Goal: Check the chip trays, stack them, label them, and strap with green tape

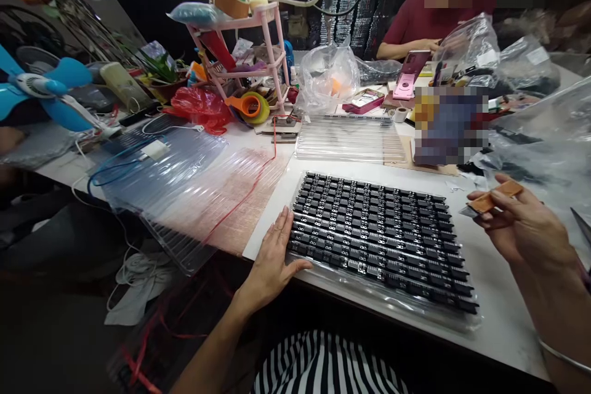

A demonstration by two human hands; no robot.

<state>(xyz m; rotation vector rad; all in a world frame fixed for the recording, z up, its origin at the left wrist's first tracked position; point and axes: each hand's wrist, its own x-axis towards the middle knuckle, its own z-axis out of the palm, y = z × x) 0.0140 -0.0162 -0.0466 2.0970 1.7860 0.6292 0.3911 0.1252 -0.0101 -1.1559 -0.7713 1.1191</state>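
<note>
A clear plastic tray [473, 319] filled with rows of black electronic parts [378, 231] lies on the white table. Against its left edge rests my left hand [272, 258], fingers stretched out and thumb apart at the near left corner. My right hand [521, 221] is raised to the right of the tray and pinches an orange-brown scraper-like piece [496, 197] with a thin greyish edge pointing left.
Behind the tray lies an empty clear tray [348, 138]. Clear ribbed sheets [161, 160] cover the left. Further back are a pink rack [272, 55], a red bag [198, 108], a phone on a stand [410, 71] and a seated person [443, 18]. A blade [582, 225] shows far right.
</note>
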